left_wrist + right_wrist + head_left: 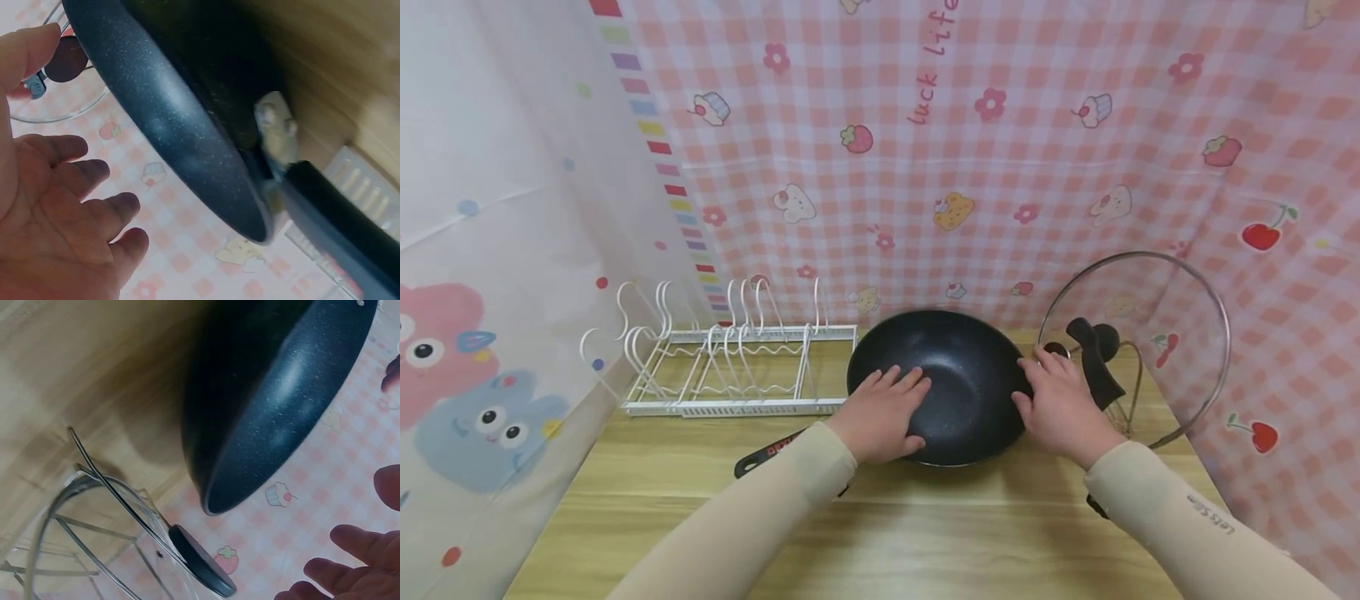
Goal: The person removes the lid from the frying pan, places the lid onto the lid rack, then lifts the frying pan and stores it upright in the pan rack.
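Note:
A black frying pan (970, 400) with deep sloping sides rests on the wooden table, its speckled inside facing up. Its black handle (344, 228) points to the left and partly hides behind my left forearm. Over the left side of the pan, my left hand (883, 415) has its fingers extended and apart, holding nothing. My right hand (1063, 408) hovers at the right rim, fingers loosely spread and holding nothing. In the wrist views, gaps show between the pan and both the left hand (56, 219) and the right hand (362, 556).
A white wire dish rack (730, 408) stands left of the pan. To the right, a glass lid (1227, 342) with a black handle (1096, 367) leans upright in a metal wire stand (94, 537). A checked cloth (910, 183) hangs behind the table.

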